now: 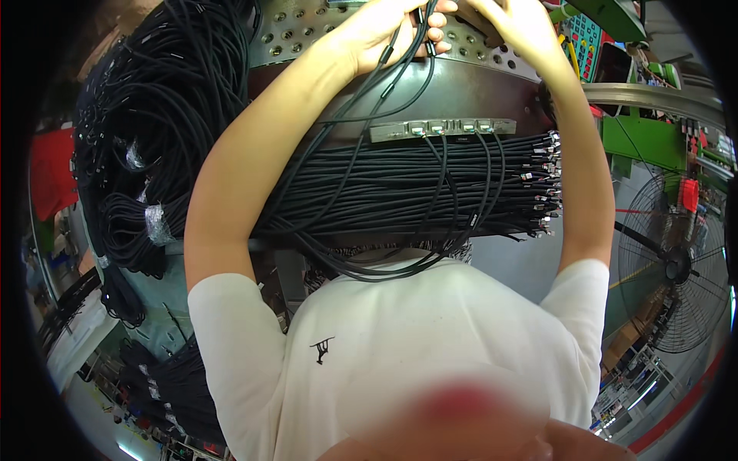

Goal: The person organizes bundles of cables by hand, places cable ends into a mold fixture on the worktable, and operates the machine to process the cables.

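At the top edge, my left hand (388, 32) is closed round several black cables (401, 73), with its fingertips curled to the right of them. Small dark sleeves show on these cables just below the hand. To its right, my right hand (516, 21) reaches over the metal plate; its fingertips run out of the picture, so whether it holds anything is hidden. Below both hands, a pale metal connector strip (377, 132) has several cable plugs seated along it. Under the strip lies a wide bundle of black cables (369, 184) with bare metal plugs at its right end.
A large heap of black cables (165, 92) hangs at the left, some tied with clear wrap (158, 223). The perforated metal plate (296, 34) spans the top. A turquoise keypad (586, 48) stands at the upper right. A big floor fan (676, 265) is at the right.
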### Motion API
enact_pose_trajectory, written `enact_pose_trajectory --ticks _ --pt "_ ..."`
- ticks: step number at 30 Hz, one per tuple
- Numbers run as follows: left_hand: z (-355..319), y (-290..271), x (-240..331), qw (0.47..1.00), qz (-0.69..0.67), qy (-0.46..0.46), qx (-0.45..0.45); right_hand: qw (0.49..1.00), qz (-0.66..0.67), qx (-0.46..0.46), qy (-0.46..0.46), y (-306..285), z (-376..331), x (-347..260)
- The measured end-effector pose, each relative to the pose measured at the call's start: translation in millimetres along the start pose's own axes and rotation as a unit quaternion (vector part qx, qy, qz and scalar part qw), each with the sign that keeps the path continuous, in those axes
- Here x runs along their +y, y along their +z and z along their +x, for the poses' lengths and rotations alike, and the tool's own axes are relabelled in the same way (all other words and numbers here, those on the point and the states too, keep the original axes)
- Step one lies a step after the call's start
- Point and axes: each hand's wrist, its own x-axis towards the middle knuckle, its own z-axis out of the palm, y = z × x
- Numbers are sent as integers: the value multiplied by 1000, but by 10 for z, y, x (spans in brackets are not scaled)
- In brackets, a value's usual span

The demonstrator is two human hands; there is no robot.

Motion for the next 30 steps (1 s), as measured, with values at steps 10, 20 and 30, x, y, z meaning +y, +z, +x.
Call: enact_pose_trajectory --ticks 10,20,30 --pt "-548 482 358 985 -82 -86 127 931 157 311 110 58 388 -130" --pt "-1942 781 255 993 -72 -85 40 910 402 -29 92 -240 -195 -599" --pt "-2840 -232 1113 768 465 -12 441 966 231 112 -27 -320 -817 -901"
